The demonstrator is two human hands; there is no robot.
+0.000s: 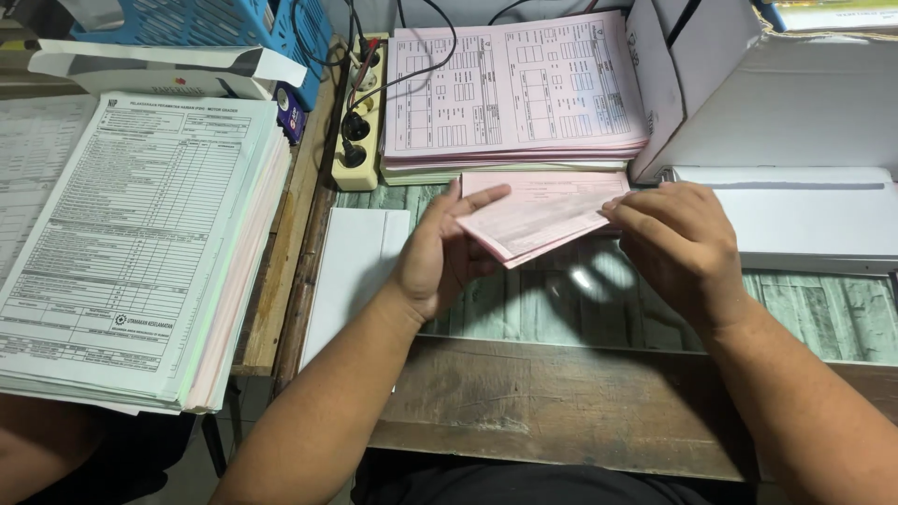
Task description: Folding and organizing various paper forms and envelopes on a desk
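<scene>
Lying at far left, a thick stack of white printed forms (131, 243), edges fanning pink and green, with a white envelope (159, 67) and a blue plastic basket (234, 23) behind it. Resting beside that, a power strip (360, 122) with black plugs, and a blank white sheet (351, 266) on the desk (561, 393). Gripping the folded pink paper (538, 215) at its left end, the left hand (440, 257), thumb and fingers (482, 198) clamped on it. Hovering just above the desk, that paper, in front of a stack of pink forms (514, 89). Pinching its right edge, the right hand (683, 248), fingers together on it. Sitting at far right, a white box (804, 215).
</scene>
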